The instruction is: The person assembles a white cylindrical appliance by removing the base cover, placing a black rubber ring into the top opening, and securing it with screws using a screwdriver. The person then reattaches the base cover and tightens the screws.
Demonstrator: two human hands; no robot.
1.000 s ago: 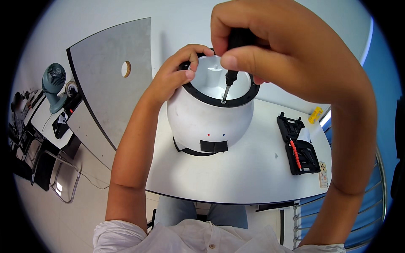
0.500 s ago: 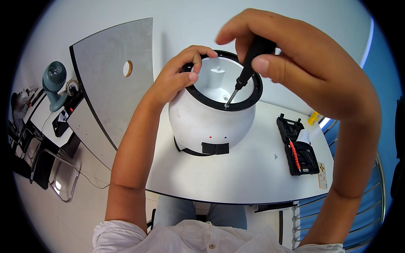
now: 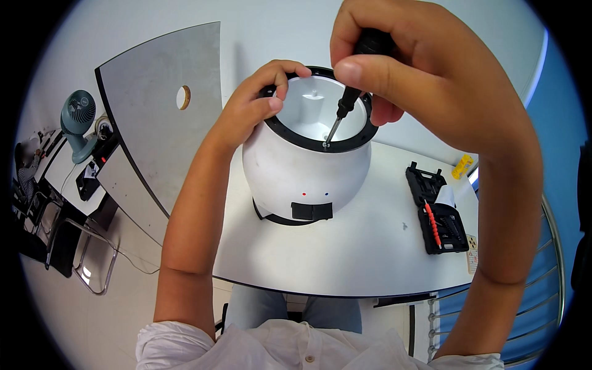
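A round white housing with a black rim around its wide top opening stands on the table. My left hand grips the rim at its left side, fingertips over the edge and thumb toward the opening. High on the right, my right hand is closed around the black handle of a screwdriver. The tool slants down to the left, its metal tip on a small screw at the near part of the rim. The housing's front carries a red dot, a blue dot and two black patches.
An open black tool case with a red flexible shaft lies on the white table, right of the housing. Behind the case is a yellow object. A grey partition rises on the left, with a fan beyond it.
The fingers of my right hand, raised off the handle before, have closed around it. The screwdriver remains on the rim screw. My left hand keeps its hold; the whole view has shifted slightly.
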